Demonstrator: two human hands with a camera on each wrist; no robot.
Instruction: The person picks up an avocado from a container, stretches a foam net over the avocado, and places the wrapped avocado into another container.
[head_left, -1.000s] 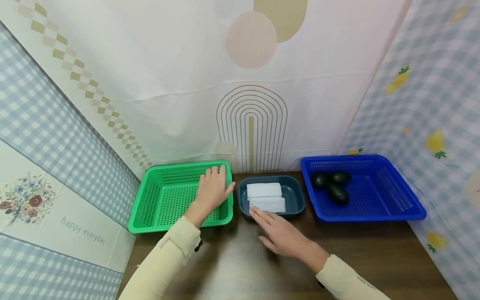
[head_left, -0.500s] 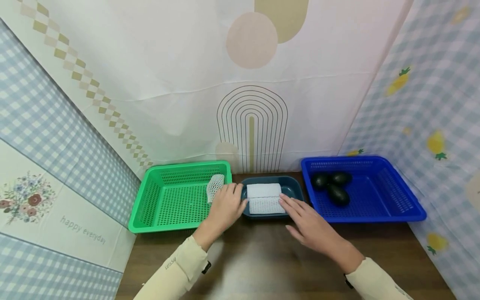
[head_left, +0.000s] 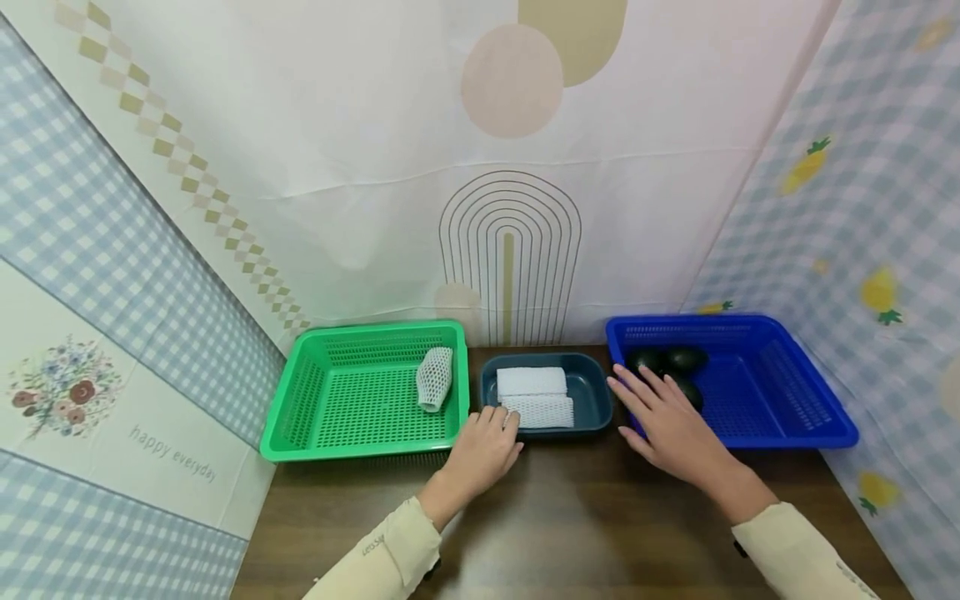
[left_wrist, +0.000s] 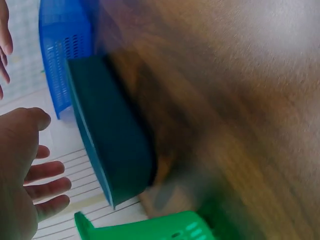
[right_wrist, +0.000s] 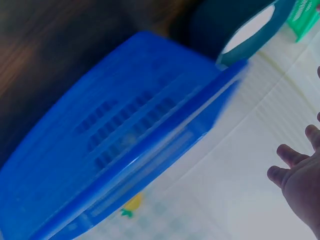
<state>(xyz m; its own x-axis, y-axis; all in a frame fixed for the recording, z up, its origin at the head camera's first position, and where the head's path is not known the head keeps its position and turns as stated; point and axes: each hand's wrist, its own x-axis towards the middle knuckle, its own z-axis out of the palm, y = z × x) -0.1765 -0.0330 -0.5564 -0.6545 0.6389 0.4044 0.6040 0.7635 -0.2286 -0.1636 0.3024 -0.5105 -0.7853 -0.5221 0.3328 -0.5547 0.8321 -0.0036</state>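
My left hand (head_left: 483,450) hovers by the front left corner of the dark teal tray (head_left: 592,425), its fingers relaxed and holding nothing. In the left wrist view, these fingers (left_wrist: 47,172) are spread beside that tray. White foam net sleeves (head_left: 534,396) lie flat in it. My right hand (head_left: 675,429) is over the near left rim of the blue basket (head_left: 780,408), fingers extended with nothing in them. Dark avocados (head_left: 686,359) sit inside this basket, partly hidden by the hand. A bulging white foam net (head_left: 433,380) lies in the green basket (head_left: 360,408); its contents are unclear.
The green basket, teal tray and blue basket stand in a row along the back of a brown wooden table (head_left: 555,517). Behind them hangs a patterned white cloth (head_left: 375,208). Checked cloths (head_left: 855,250) close off both sides.
My left hand has left the green basket, moving right and toward me; the bulging foam net stays there, fully visible now. My right hand has gone from the teal tray to the blue basket.
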